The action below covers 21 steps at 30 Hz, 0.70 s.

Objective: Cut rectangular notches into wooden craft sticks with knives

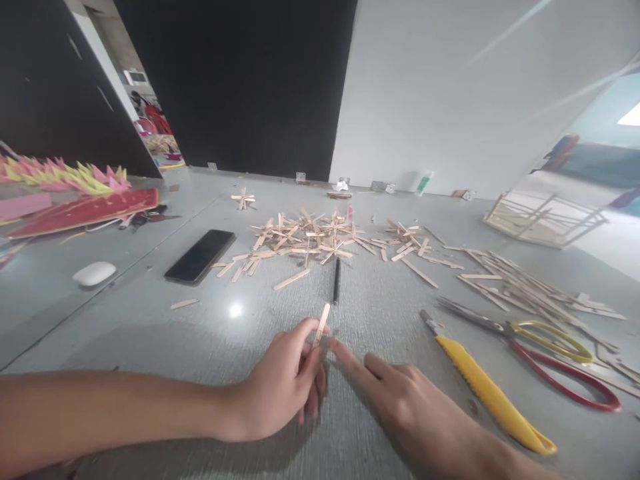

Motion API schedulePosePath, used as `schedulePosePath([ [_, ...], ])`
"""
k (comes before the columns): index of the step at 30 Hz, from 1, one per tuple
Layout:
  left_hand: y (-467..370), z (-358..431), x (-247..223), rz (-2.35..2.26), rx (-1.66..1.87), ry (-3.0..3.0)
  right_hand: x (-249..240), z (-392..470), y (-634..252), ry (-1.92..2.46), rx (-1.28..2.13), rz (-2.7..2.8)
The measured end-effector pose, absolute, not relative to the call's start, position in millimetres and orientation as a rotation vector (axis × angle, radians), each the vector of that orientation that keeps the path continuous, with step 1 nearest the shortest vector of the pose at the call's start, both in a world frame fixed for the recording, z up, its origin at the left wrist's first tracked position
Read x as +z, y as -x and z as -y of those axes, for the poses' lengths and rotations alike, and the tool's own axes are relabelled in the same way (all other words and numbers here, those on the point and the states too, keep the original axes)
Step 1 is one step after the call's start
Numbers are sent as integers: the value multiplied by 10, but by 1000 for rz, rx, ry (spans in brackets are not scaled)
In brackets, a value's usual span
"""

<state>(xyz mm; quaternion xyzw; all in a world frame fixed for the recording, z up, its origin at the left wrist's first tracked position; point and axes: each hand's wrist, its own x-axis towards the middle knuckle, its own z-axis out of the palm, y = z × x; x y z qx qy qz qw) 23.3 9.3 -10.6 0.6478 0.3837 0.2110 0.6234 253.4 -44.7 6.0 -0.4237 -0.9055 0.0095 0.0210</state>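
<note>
Near the middle of the view my left hand (293, 373) pinches a short wooden craft stick (323, 324) between thumb and fingers. The stick tilts upward and has a small dark mark low on it. My right hand (395, 387) is just to the right, its index finger stretched out with the tip close to the stick; whether they touch I cannot tell. Its other fingers are partly curled, and nothing shows in them. Beyond both hands a black pen (337, 280) lies on the grey table (240, 347), in front of a pile of craft sticks (305, 235).
To the right lie a yellow utility knife (487, 387), scissors (555, 353) with yellow and red handles, and long thin wood strips (530, 283). A phone (200, 256) and a white case (94, 273) lie left. A stick frame (545, 219) stands at back right.
</note>
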Motion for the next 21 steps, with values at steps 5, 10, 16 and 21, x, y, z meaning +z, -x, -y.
schedulePosePath([
  [5, -219, -83, -90, -847, 485, -1529, 199, 439, -2308, 1451, 9, 2810],
  [10, -205, -91, -74, -867, 478, -1532, 339, 341, -2064, 1408, 37, 2766],
  [16, -209, -97, -105, -850, 498, -1536, 159, 413, -2379, 1328, 45, 2821],
  [21, -183, -70, -128, -841, 470, -1588, 221, 492, -2475, 1461, 176, 2812],
])
